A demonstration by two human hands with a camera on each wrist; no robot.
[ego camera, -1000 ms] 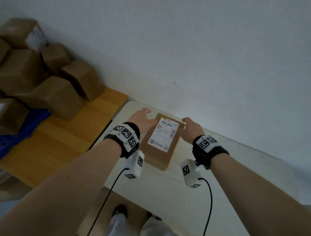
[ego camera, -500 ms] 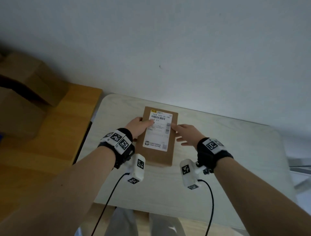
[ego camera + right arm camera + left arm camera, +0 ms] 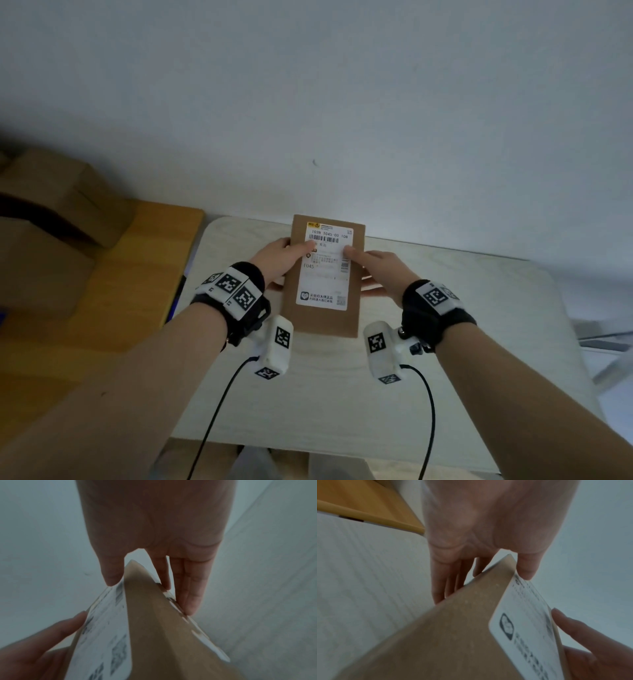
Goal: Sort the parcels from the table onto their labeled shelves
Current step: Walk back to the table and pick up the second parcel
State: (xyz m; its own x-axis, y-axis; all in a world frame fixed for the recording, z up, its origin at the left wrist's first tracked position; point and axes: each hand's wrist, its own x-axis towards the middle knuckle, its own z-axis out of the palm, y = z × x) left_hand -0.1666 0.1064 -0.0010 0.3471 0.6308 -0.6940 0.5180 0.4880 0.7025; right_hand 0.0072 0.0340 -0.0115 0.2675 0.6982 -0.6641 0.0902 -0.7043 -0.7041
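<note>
A flat brown cardboard parcel (image 3: pixel 323 318) with a white shipping label (image 3: pixel 325 274) is held up between both hands over the pale table (image 3: pixel 462 342). My left hand (image 3: pixel 284 257) grips its left edge, thumb on the label and fingers underneath. My right hand (image 3: pixel 373 267) grips the right edge the same way. The left wrist view shows the left hand (image 3: pixel 484 582) pinching the parcel (image 3: pixel 453 635). In the right wrist view the right hand (image 3: pixel 150 595) pinches the parcel (image 3: pixel 154 635), whose underside carries another white sticker.
A white wall (image 3: pixel 342 102) rises right behind the table. An orange wooden surface (image 3: pixel 137 274) adjoins on the left, with brown cardboard boxes (image 3: pixel 51 212) piled on it. Grey metal legs (image 3: pixel 603 342) show at the right edge.
Both hands closed on the parcel's sides and lifted it off the table, label toward me. My view swung right, so most of the box pile left the frame.
</note>
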